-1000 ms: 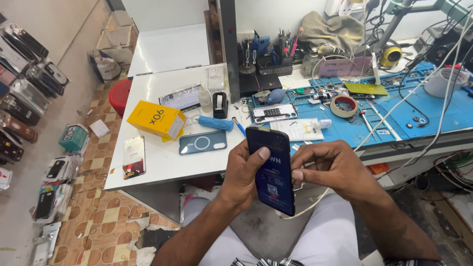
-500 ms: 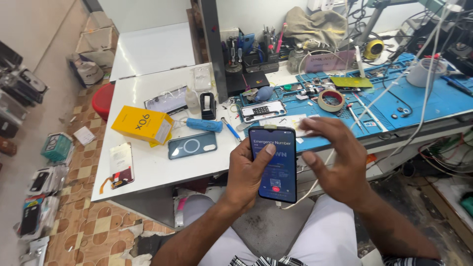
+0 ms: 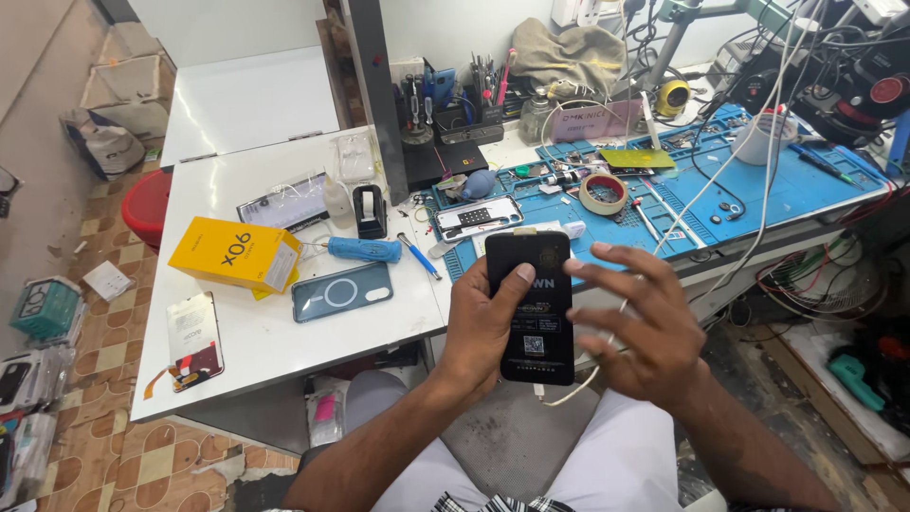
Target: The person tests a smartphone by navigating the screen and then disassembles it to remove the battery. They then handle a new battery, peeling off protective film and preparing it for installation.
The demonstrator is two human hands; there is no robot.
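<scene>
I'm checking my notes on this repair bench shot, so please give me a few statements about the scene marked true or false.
1. The left hand holds a black slab-shaped smartphone upright. True.
2. The right hand grips a screwdriver. False: its fingers are spread beside the phone, holding no tool.
3. A yellow cardboard box lies on the white table. True.
4. The roll of tape sits on the floor. False: it lies on the blue work mat.

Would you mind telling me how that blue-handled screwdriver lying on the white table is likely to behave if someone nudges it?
The blue-handled screwdriver lies on its side on the smooth white table, and its handle looks round, so it would probably roll rather than slide. It appears rigid and fairly light. The ribbed-looking handle should give a decent grip.
</scene>
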